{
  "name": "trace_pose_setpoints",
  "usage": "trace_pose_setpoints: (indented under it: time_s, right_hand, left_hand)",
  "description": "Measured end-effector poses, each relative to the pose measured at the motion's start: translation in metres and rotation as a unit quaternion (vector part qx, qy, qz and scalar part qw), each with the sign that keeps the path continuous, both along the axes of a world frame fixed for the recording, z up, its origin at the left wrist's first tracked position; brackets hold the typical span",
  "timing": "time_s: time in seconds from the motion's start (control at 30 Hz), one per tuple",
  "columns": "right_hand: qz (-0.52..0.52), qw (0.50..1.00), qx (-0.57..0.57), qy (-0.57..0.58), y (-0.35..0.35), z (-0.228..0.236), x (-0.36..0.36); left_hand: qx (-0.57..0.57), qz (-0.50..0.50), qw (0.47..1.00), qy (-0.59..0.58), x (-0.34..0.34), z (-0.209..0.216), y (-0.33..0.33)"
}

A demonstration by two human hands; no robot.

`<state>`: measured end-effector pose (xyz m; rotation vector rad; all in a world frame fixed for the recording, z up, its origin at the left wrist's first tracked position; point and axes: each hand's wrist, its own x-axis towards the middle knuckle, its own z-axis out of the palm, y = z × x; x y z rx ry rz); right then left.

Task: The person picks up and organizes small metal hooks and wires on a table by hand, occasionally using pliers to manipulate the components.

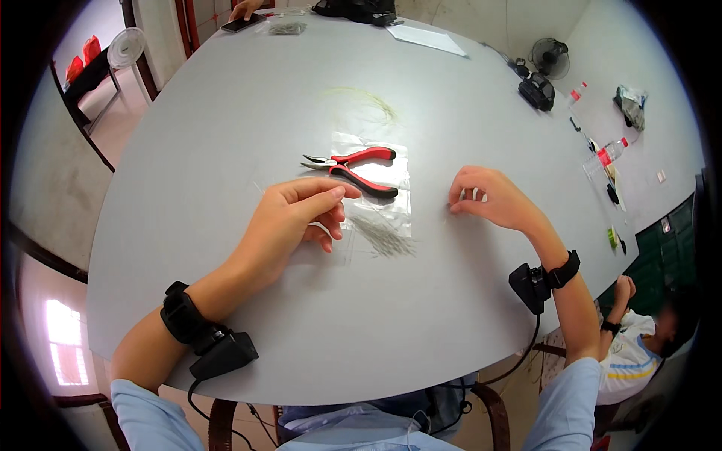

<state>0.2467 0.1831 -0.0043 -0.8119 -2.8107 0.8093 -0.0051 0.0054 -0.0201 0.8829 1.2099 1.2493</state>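
Pliers point(353, 167) with red and black handles and bent silver jaws lie on a shiny, clear-looking plastic bag point(402, 158) in the middle of the table. Below them, a loose bundle of thin silvery wire pieces point(385, 237) lies partly on the bag. My left hand point(301, 210) hovers just left of the bundle, thumb pressed to the index finger; what it pinches, if anything, is too fine to make out. To the right of the bag, my right hand point(489, 199) is bent down at the tabletop with its fingertips together. Anything between them cannot be seen.
A coil of fine yellowish wire point(387, 109) lies beyond the bag on the grey table point(188, 150). At the far edge are a phone point(242, 23), another person's hand point(245, 9) and a black bag point(357, 9). Bottles point(611, 152) stand right. Another person point(632, 349) sits lower right.
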Motion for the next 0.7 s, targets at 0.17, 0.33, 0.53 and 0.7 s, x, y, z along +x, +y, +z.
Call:
trace_pose_setpoints:
  time_s: [0.17, 0.33, 0.53, 0.7]
  right_hand:
    - [-0.028, 0.999, -0.024, 0.001, 0.002, 0.005, 0.005]
    - [0.000, 1.000, -0.015, 0.003, -0.007, 0.007, 0.005]
    - [0.051, 0.998, 0.022, 0.043, -0.009, -0.007, 0.011]
    - [0.011, 0.996, 0.023, 0.085, -0.009, -0.004, 0.011]
  left_hand:
    - [-0.006, 0.005, 1.000, -0.008, 0.000, -0.001, -0.001]
    - [-0.003, 0.005, 1.000, -0.009, 0.000, -0.001, 0.001]
    - [-0.004, 0.010, 1.000, -0.004, 0.002, -0.001, 0.002]
    - [-0.002, 0.008, 1.000, -0.004, 0.000, -0.002, 0.000]
